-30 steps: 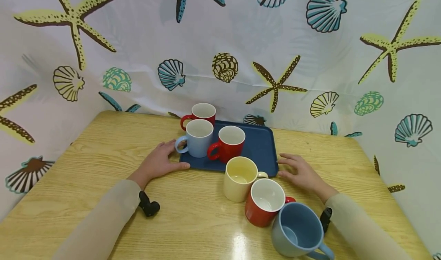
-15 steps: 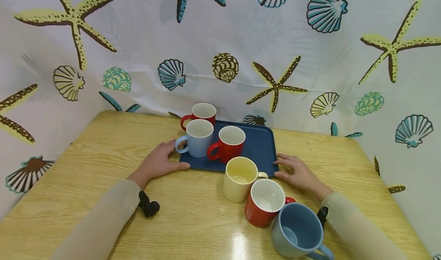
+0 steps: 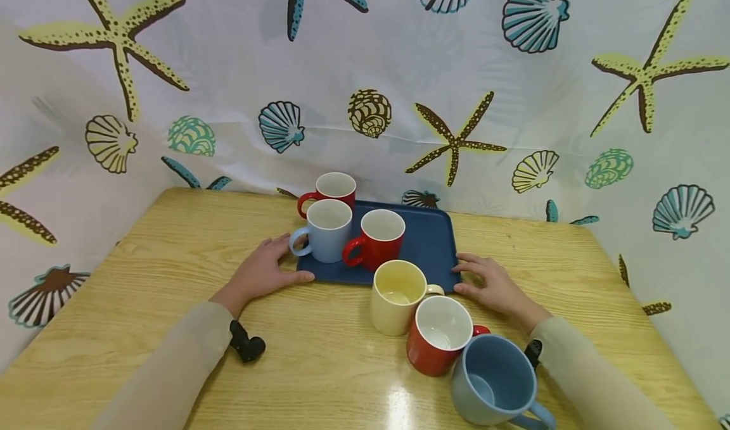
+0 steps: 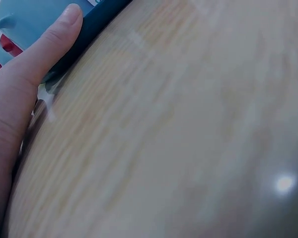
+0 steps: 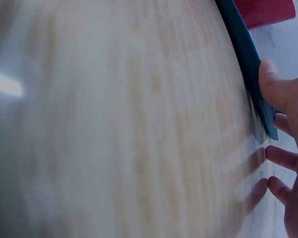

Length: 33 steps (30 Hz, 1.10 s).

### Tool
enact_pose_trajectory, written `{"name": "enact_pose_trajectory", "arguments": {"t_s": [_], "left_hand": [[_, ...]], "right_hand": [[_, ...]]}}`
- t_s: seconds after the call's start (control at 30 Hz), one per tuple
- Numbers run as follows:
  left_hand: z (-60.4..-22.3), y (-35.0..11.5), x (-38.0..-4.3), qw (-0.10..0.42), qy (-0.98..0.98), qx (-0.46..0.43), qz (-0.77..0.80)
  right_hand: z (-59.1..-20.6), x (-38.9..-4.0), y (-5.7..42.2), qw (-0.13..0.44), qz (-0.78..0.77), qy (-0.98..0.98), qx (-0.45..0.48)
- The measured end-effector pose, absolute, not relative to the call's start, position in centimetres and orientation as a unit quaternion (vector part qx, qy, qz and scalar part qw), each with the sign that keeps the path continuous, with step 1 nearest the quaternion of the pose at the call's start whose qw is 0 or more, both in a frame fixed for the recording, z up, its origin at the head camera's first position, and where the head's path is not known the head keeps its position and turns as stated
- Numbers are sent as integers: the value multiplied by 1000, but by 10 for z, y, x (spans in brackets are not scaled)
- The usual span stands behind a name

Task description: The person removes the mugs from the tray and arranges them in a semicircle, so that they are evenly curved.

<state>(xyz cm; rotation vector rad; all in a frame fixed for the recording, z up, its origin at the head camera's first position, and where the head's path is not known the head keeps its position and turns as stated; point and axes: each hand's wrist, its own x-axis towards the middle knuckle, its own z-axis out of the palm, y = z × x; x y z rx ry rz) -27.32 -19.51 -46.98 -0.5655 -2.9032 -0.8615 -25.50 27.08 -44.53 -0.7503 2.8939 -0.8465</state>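
A dark blue tray (image 3: 430,240) lies near the back of the table. On its left half stand a light blue mug (image 3: 329,243), a red mug (image 3: 383,254) and, behind, another red mug (image 3: 346,197). My left hand (image 3: 259,271) is at the tray's front left corner, its thumb (image 4: 62,37) stretched along the front edge and its fingers partly behind the light blue mug's handle. At the front right corner, my right hand (image 3: 493,284) touches the rim with thumb (image 5: 270,82) and fingertips, the fingers loosely spread.
A cream mug (image 3: 390,316), a red mug (image 3: 428,357) and a larger grey-blue mug (image 3: 473,398) stand in a diagonal row on the wooden table (image 3: 296,366), between the tray and my right forearm. A patterned curtain (image 3: 228,69) hangs behind the table.
My right hand has moved slightly left, up against the tray's right edge. The left hand, tray and mugs stay in place; the head view shifts a little.
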Motion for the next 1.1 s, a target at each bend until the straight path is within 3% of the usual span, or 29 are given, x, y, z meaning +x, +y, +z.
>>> {"name": "enact_pose_trajectory", "arguments": {"t_s": [0.77, 0.9, 1.1], "left_hand": [[-454, -203, -265, 54, -888, -146, -433], [-449, -204, -264, 26, -875, -124, -467], [-435, -205, -266, -75, -855, -70, -508]], "right_hand": [[-446, -255, 270, 17, -255, 937, -239], [-447, -255, 271, 16, -256, 936, -239], [-449, -256, 272, 14, -260, 935, -242]]}}
